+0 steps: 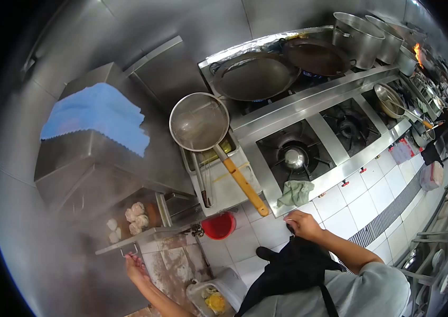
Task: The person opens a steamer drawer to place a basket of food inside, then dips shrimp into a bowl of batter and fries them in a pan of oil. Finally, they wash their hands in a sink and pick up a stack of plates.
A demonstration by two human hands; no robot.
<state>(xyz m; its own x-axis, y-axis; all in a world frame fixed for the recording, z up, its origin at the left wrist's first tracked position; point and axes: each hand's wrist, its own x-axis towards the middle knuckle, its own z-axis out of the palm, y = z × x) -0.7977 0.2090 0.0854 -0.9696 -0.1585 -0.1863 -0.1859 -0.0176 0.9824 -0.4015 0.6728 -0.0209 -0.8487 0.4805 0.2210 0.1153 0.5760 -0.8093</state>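
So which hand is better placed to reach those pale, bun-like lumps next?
Probably the left hand: it's by the metal handle, close to the pale lumps. The right hand is farther off, near the green cloth.

Steamer drawer [145, 234], left — pale buns [136, 217] inside. Gas range [322, 138], right — woks [255, 77] and stockpots [357, 43] far, green cloth [295, 193] near.

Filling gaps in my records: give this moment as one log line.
left hand: at handle, grip unclear | right hand: near green cloth, grip unclear | buns: in open drawer | steam: around drawer
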